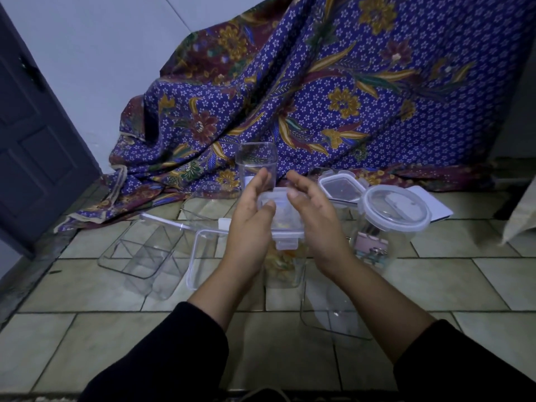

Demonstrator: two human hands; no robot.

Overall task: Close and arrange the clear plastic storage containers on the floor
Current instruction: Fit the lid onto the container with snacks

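A square clear container [285, 265] with colourful contents stands on the tiled floor in the middle, and its latch lid [282, 220] sits on top. My left hand [251, 224] is against the lid's left side, fingers nearly straight, thumb resting on the lid. My right hand [314, 216] flanks the right side with loosely curved fingers and its thumb at the lid's far edge. Just behind stands a tall open clear container [255, 159]. To the right are a lidded square container [342, 188] and a lidded round jar [394, 213].
Left of my hands lie a divided clear tray [139, 253] and an open rectangular container [201, 256]. A flat clear lid [333, 317] lies near my right forearm. A blue patterned cloth [348, 82] drapes behind, and a dark door [34, 140] stands at left.
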